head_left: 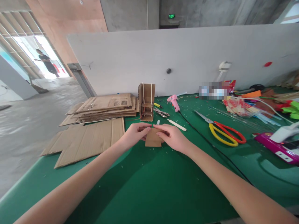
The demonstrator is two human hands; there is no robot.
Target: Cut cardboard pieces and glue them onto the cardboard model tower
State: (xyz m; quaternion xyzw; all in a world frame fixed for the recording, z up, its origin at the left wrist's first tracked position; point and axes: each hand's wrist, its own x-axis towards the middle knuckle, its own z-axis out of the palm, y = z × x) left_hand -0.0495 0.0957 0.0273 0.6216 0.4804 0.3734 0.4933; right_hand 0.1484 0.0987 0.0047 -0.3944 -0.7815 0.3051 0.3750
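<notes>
head | two hands (pixel 137 136) (pixel 174 137) | one cardboard piece (pixel 154 137) held | one pair of scissors (pixel 218 128)

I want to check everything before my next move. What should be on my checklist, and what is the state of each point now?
1. Small cardboard piece held by left hand and right hand: ok.
2. Cardboard structure standing upright: ok.
3. Scissors away from both hands: ok, they lie to the right.
4. Black cable clear of the right forearm: not ok, it seems to run under it.
5. Pink glue gun hot: cannot tell.
</notes>
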